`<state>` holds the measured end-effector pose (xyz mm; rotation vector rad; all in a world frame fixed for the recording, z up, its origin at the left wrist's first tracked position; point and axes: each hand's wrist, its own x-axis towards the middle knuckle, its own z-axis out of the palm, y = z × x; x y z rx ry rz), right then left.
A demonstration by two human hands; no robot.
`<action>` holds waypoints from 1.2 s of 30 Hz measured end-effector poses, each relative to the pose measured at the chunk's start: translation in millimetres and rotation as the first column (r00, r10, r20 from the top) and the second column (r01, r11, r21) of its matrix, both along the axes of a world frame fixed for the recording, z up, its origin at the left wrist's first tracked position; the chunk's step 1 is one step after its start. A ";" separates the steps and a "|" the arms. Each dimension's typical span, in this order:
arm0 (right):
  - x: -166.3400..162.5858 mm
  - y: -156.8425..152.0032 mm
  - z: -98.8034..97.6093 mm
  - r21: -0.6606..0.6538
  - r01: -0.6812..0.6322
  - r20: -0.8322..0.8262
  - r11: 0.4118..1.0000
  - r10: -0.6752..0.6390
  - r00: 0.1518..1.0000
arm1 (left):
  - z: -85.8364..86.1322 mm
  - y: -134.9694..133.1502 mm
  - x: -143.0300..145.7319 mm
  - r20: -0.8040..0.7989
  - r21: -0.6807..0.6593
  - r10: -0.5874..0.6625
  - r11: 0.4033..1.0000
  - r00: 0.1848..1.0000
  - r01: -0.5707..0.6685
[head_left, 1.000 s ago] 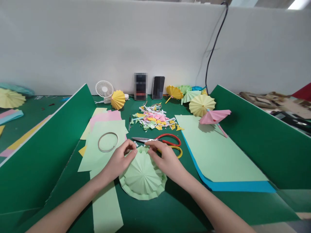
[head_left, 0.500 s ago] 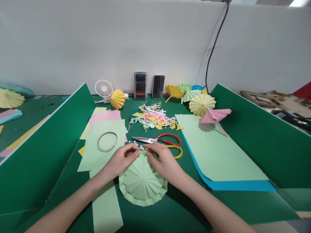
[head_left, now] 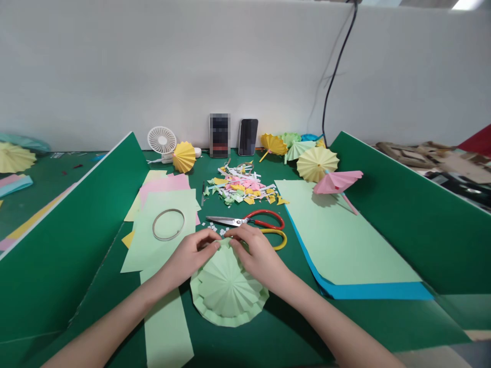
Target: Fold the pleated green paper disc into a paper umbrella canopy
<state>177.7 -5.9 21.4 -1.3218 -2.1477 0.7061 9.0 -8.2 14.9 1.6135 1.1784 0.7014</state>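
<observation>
A pale green pleated paper umbrella top (head_left: pixel 230 289), round with a folded outer rim, is in front of me. My left hand (head_left: pixel 200 251) pinches its far edge between thumb and fingers. Close beside it, my right hand (head_left: pixel 251 250) pinches the same edge a little to the right. Just beyond the hands lie scissors (head_left: pixel 245 221) with one red and one yellow handle, partly covered by my right hand. Small white paper bits (head_left: pixel 213 228) are scattered near the fingertips.
On the left, green paper sheets (head_left: pixel 161 260) carry a ring of tape (head_left: pixel 169 225). Coloured scraps (head_left: pixel 245 185) are heaped behind the scissors. Green and blue sheets (head_left: pixel 345 245) lie right, with a pink paper umbrella (head_left: pixel 337 182) on them. Green side panels (head_left: pixel 387 209) flank the table.
The paper umbrella top has turned slightly and shifted a little to the right under my fingers. Both hands keep their pinch at its far edge. The view has shifted slightly.
</observation>
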 end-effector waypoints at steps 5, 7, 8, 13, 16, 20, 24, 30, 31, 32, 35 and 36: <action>0.0 0.0 0.1 -0.021 0.007 0.020 1.000 -0.007 1.000 | 0.7 -1.8 0.5 0.007 -0.001 0.004 1.000 1.000 -0.004; 0.0 -0.3 0.0 -0.019 0.008 0.021 1.000 -0.008 1.000 | 0.8 -2.0 0.8 -0.001 -0.003 0.001 1.000 1.000 -0.001; 0.0 -0.4 -0.1 -0.017 0.009 0.020 1.000 -0.008 1.000 | 0.8 -2.0 1.0 -0.004 -0.005 -0.001 1.000 1.000 0.001; -0.5 0.8 -0.7 -0.007 0.002 0.016 1.000 -0.002 1.000 | 0.4 -2.5 1.7 -0.015 0.007 0.008 1.000 1.000 -0.007; -0.8 1.4 -1.1 -0.003 -0.011 0.017 1.000 0.011 1.000 | -0.5 -3.1 1.5 -0.024 0.018 0.018 1.000 1.000 -0.017; -0.3 0.8 -1.6 -0.001 -0.026 0.028 1.000 0.026 0.999 | -3.1 -3.1 1.2 -0.030 0.015 0.023 1.000 0.999 -0.023; 0.7 1.1 -2.2 0.005 -0.032 0.029 0.999 0.032 0.999 | -5.3 -1.8 1.4 -0.016 0.002 0.040 0.999 0.999 -0.040; -2.5 -2.3 -2.9 0.018 -0.042 0.012 0.999 0.042 0.999 | -4.2 -0.5 0.5 0.010 -0.008 -0.010 1.000 1.000 0.010; -3.3 -3.6 -3.0 0.027 -0.047 0.006 0.999 0.047 0.999 | -4.0 -0.7 0.6 0.004 -0.013 -0.017 1.000 1.000 0.017; -3.9 -4.8 -2.9 0.035 -0.047 -0.003 0.998 0.047 0.999 | -3.9 -0.8 0.7 -0.002 -0.013 -0.014 1.000 1.000 0.014; -3.4 -5.1 -2.1 0.032 -0.017 -0.044 0.999 0.019 0.999 | -3.4 -0.9 1.0 -0.018 0.025 0.021 0.999 1.000 -0.021; -2.6 -4.1 -1.7 0.019 -0.006 -0.057 1.000 0.007 0.998 | -3.1 -0.7 0.9 -0.023 0.042 0.041 0.998 0.999 -0.040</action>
